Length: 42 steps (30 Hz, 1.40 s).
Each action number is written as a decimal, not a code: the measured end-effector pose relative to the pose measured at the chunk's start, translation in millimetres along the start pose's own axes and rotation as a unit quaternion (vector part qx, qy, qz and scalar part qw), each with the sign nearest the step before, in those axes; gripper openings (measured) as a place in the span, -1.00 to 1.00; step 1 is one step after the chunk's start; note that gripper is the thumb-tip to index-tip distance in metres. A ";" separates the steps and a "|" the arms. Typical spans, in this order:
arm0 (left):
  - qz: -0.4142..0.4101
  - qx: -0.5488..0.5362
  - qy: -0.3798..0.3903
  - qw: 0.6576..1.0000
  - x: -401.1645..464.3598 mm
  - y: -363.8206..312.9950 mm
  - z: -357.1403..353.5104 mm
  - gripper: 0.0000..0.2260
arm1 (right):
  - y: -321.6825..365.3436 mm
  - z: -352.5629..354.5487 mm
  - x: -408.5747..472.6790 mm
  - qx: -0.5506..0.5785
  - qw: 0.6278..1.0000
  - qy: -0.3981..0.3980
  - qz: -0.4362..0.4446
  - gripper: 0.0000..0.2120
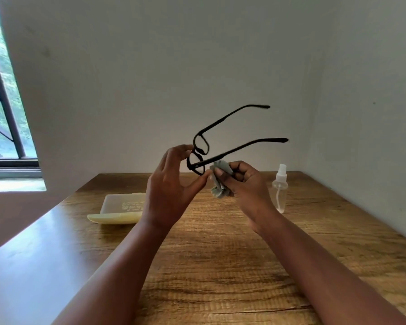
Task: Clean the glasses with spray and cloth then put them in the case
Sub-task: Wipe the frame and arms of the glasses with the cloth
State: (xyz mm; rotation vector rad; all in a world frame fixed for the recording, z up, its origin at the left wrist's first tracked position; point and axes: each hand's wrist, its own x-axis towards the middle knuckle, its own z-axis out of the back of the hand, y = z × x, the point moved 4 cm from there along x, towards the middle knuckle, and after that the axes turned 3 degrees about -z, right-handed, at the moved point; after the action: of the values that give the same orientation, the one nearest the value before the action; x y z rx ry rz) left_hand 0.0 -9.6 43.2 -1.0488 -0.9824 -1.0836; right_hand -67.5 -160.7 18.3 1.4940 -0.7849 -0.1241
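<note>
Left hand (171,174) pinches the black plastic-framed glasses (198,156) at the lenses, temples pointing away right; right hand (242,181) grips the crumpled grey cloth (219,181), touching the lower lens.

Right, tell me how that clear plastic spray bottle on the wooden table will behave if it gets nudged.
The clear plastic spray bottle stands upright, tall and narrow, so it would probably tip rather than slide. It looks nearly empty, so likely light. Its round body suggests it would roll across the wooden table once down.
</note>
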 end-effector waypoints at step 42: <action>-0.008 0.110 0.087 0.990 -8.3 9.0 -11.0 -0.61 | 23.0 -9.1 -16.8 -0.407 0.796 -0.048 0.444 -0.80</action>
State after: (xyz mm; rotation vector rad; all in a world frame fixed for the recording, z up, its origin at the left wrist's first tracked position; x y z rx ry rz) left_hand 8.3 -17.4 31.4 -0.7544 -0.9462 -1.0357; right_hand -84.2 -141.4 33.9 0.2131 -1.2412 0.1663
